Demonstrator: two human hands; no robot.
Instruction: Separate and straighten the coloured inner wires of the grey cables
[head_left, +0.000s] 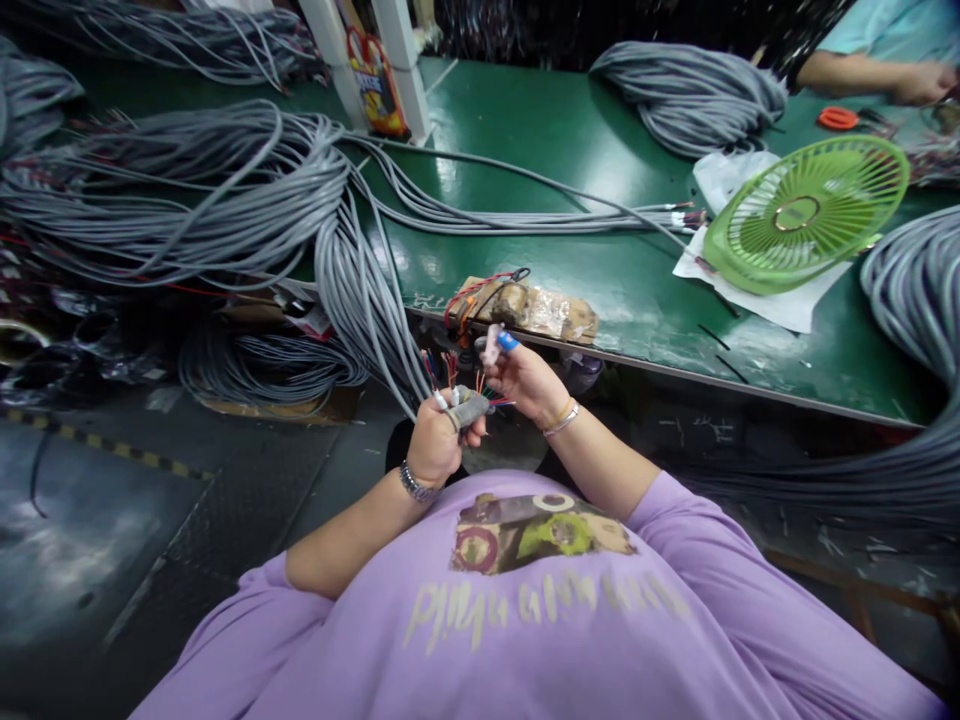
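Observation:
My left hand (436, 440) is closed around the ends of grey cables (375, 310) that hang down from the green bench (570, 130). Thin coloured wires (448, 368) stick up out of the stripped ends above my fist. My right hand (525, 380), with blue and pale tape on its fingertips, pinches some of those coloured wires just right of my left hand. Both hands hover below the bench's front edge, over my lap.
A taped wooden block (536, 308) with red wires sits at the bench edge. Big bundles of grey cable (172, 190) cover the left and back. A green fan (806, 212) lies on white paper at right. Another person's arm (862, 70) rests at the far right, near an orange tool (838, 117).

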